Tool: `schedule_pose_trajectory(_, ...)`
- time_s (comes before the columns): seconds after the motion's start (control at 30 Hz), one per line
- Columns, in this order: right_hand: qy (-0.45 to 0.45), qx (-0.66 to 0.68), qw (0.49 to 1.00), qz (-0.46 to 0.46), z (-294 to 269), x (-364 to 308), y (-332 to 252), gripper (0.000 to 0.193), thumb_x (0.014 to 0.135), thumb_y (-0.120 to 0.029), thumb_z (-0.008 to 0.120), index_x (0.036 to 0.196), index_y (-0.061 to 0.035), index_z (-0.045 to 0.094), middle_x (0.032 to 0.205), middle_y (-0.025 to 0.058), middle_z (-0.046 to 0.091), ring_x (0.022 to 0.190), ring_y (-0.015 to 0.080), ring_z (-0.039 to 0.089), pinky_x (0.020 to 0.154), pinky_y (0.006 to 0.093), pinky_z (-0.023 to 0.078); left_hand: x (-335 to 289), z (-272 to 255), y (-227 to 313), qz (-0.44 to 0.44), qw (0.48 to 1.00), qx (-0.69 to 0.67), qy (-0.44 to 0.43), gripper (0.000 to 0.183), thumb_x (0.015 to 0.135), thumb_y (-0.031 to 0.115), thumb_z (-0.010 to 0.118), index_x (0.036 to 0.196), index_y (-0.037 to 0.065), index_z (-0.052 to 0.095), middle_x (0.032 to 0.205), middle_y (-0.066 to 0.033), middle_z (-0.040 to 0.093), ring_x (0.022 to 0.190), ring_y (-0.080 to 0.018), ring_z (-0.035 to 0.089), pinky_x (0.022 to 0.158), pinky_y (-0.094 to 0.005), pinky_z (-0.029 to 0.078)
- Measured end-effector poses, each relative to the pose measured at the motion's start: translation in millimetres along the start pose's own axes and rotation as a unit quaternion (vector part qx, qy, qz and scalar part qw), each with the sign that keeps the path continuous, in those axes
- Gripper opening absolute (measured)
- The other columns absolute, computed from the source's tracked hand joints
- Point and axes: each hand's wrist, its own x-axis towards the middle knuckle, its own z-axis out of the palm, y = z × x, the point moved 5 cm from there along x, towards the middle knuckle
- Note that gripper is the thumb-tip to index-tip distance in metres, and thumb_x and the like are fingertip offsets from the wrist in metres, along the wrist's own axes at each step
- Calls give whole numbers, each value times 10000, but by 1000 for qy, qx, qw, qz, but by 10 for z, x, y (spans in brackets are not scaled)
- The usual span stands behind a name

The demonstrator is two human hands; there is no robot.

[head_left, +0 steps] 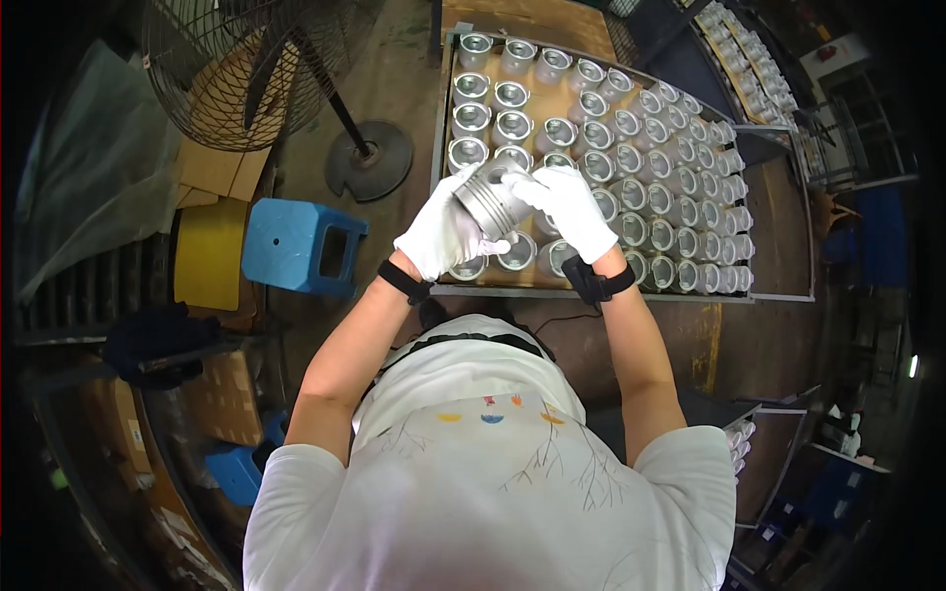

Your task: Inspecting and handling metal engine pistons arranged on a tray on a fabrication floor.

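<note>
A silvery metal piston [490, 202] with ring grooves round its side is tilted between my gloved hands, above the near left part of the tray. My left hand [437, 225], in a white glove, wraps round its left side and underside. From the right, my right hand [572, 209], also gloved in white, has its fingers closed on the piston's upper rim by a round hole. Many similar pistons [659, 165] stand upright in rows on the brown board of the metal-framed tray [439, 133]. My hands hide some of them.
Left of the tray stand a blue plastic stool [281, 246] and a floor fan with a wire cage [246, 74] and round dark base [370, 161]. Cardboard [212, 163] lies behind the stool. Another rack of pistons [744, 59] is at the far right.
</note>
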Motion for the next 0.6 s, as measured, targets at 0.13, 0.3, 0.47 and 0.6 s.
schedule_pose_trajectory(0.13, -25, -87, 995, 38, -23, 82, 9, 201, 950, -148, 597, 1088, -117, 740, 749, 113, 618, 700, 265, 574, 672, 365, 469, 120, -99, -39, 21, 996, 68, 44, 505, 996, 476, 548, 1377, 145, 519, 1256, -128, 646, 1006, -311, 698, 684, -434, 636)
schedule_pose_trajectory(0.3, 45, 33, 998, 32, -82, 129, 252, 430, 973, -43, 473, 1344, -195, 629, 894, 141, 663, 752, 275, 655, 697, 383, 528, 314, -174, -106, 25, 991, 113, 60, 521, 996, 469, 547, 1381, 119, 519, 1233, -146, 653, 979, -303, 704, 633, -382, 630)
schedule_pose_trajectory(0.47, 74, 284, 874, 386, -436, 233, 358, 641, 986, -566, 555, 825, 33, 717, 759, 110, 727, 629, 134, 645, 562, 247, 485, 313, 124, 21, 2, 1000, 15, 14, 447, 1029, 432, 473, 1282, 77, 572, 1094, -130, 700, 856, -254, 716, 547, -320, 585)
schedule_pose_trajectory(0.6, 71, 312, 866, 385, -537, 184, 569, 636, 984, -579, 547, 817, 11, 716, 767, 107, 725, 617, 136, 634, 536, 252, 468, 370, -69, 89, 64, 995, 41, 59, 535, 1019, 476, 388, 1277, 54, 593, 1113, -163, 709, 826, -301, 714, 556, -331, 582)
